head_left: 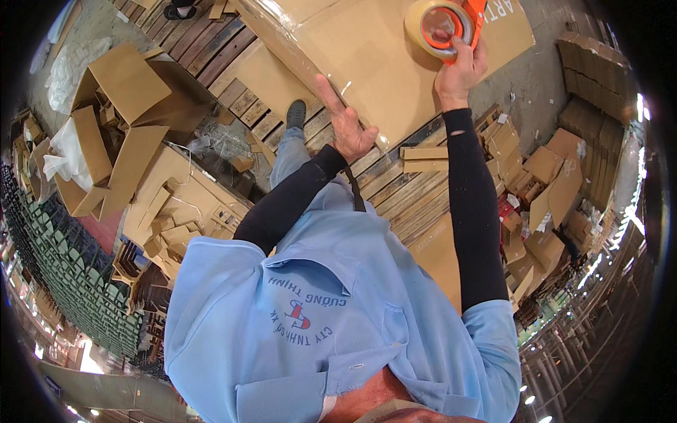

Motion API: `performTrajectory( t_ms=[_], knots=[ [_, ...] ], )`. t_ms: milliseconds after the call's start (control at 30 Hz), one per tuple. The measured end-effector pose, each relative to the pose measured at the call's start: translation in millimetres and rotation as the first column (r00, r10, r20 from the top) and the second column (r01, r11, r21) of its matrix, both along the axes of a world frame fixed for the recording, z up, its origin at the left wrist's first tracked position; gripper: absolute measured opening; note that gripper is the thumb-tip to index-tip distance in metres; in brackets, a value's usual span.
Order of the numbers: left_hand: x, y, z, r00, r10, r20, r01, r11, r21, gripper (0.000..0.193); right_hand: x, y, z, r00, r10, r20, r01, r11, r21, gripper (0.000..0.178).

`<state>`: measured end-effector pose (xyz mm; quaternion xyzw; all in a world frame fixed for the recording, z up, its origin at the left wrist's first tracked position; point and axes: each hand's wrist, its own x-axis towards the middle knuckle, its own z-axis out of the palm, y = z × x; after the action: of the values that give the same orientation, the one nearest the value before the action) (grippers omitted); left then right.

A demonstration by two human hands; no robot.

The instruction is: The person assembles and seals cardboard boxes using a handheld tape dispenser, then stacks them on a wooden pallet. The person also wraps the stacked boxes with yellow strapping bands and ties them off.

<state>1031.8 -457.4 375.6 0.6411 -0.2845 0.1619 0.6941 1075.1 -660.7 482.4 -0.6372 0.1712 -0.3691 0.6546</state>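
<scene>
A large flat cardboard box (367, 56) lies on wooden pallet slats ahead of me. My left hand (347, 123) rests on its near edge with the fingers spread, pressing on a strip of clear tape. My right hand (462, 67) grips an orange tape dispenser (444, 25) with a roll of clear tape, held on top of the box toward its far right. Both forearms wear black sleeves under a light blue shirt.
An open cardboard box (120, 134) with flaps up stands at the left, with cardboard inserts (176, 218) piled beside it. Stacks of folded cardboard (543, 190) lie at the right. Wooden pallet slats (409, 197) run under the box. My shoe (296, 113) shows below.
</scene>
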Motion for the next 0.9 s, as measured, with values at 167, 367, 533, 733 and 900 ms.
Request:
performTrajectory(
  t_ms=[167,367,533,733,900],
  knots=[
    [-24.2,11.8,0.3,0.988,-0.069,0.136,0.024,0.952,0.304,0.096,-4.6,-10.7,-10.0,0.997,0.057,0.044,-0.056,0.998,-0.009,0.034],
    [-9.2,6.1,-11.2,0.918,-0.011,0.396,-0.112,0.951,0.287,0.112,0.5,6.5,10.4,0.998,-0.014,-0.055,0.012,0.999,-0.032,0.038],
    [-4.1,36.9,2.1,0.917,-0.159,0.365,-0.077,0.829,0.554,0.119,-0.8,7.9,8.1,1.000,-0.018,0.019,0.019,0.999,-0.037,0.041],
    [15.7,50.5,49.8,0.841,-0.371,0.394,-0.053,0.667,0.743,0.056,2.1,11.4,4.0,0.998,-0.048,0.044,0.050,0.998,-0.048,0.045],
    [-5.8,44.1,39.6,0.888,-0.285,0.360,-0.018,0.762,0.647,0.046,-1.7,13.0,7.8,0.996,-0.071,0.057,0.076,0.994,-0.080,0.047]
  ],
)
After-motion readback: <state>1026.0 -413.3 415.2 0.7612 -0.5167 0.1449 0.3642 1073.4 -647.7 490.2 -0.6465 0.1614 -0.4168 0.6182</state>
